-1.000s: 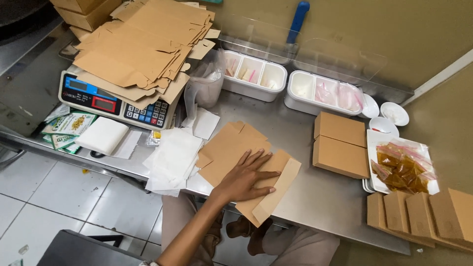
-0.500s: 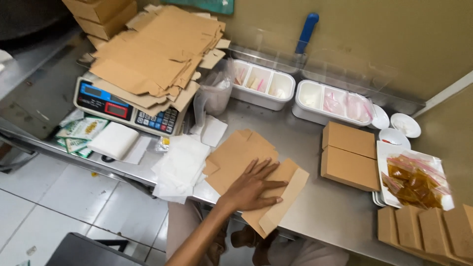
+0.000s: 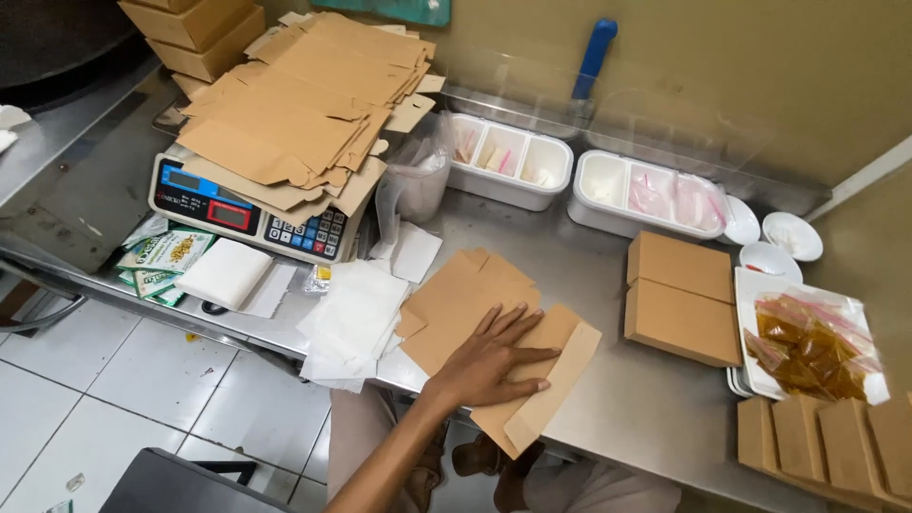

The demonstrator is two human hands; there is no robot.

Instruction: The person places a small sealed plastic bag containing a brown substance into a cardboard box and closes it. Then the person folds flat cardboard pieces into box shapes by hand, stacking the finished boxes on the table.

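My left hand [image 3: 494, 359] lies flat, palm down and fingers spread, on an unfolded brown cardboard box blank [image 3: 461, 294] at the near edge of a steel table [image 3: 608, 399]. One long flap of the blank [image 3: 556, 389] sticks out over the table edge just right of the hand. The hand grips nothing; it only presses on the cardboard. My forearm comes in from the lower left. My right hand is out of view.
White paper sheets [image 3: 351, 318] lie left of the blank. A scale [image 3: 237, 214] carries a stack of flat cardboard [image 3: 304, 95]. Two closed brown boxes [image 3: 679, 294], white divided trays [image 3: 508, 157], a tray of sauce packets [image 3: 812, 342] and more boxes [image 3: 826, 442] stand to the right.
My left hand stays pressed on the cardboard blank in all frames. Only the view has shifted a little, bringing the table lower in the picture.
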